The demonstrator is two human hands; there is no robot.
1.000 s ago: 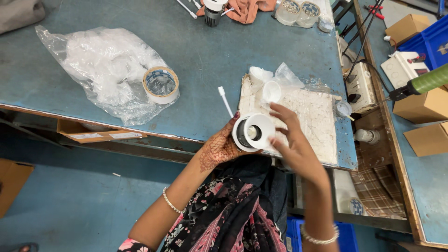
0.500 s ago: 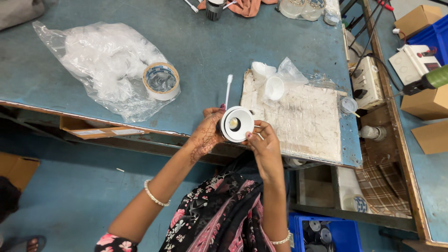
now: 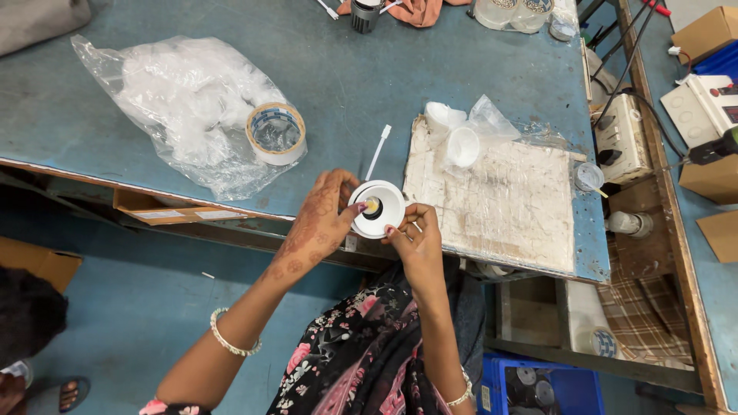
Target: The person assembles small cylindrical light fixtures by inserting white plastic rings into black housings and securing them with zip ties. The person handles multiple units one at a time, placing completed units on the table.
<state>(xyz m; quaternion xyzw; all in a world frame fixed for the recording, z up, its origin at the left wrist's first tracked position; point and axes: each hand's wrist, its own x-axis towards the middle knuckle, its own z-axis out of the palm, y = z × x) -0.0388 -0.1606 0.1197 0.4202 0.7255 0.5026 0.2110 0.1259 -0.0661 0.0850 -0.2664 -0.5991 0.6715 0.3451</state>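
Head view: left hand (image 3: 323,219) and right hand (image 3: 415,238) both grip white round fitting (image 3: 377,208) at near table edge (image 3: 231,207), fingers closed on rim. Yellow spot in fitting's dark centre, hard to make out. White stick (image 3: 378,152) just beyond, partly hidden behind fitting. Tape roll (image 3: 276,133) left, on plastic bag (image 3: 177,100). Worn white board (image 3: 500,204) right. Top-edge items cut off.

The round white plastic fitting (image 3: 377,208) looked smooth and matt. At its ten o'clock, the crinkled clear plastic bag (image 3: 177,104) was glossy, as was the roll of clear tape (image 3: 276,133). At three o'clock, the stained white board (image 3: 496,204) appeared rough. The blue tabletop (image 3: 369,77) looked matt and scuffed.
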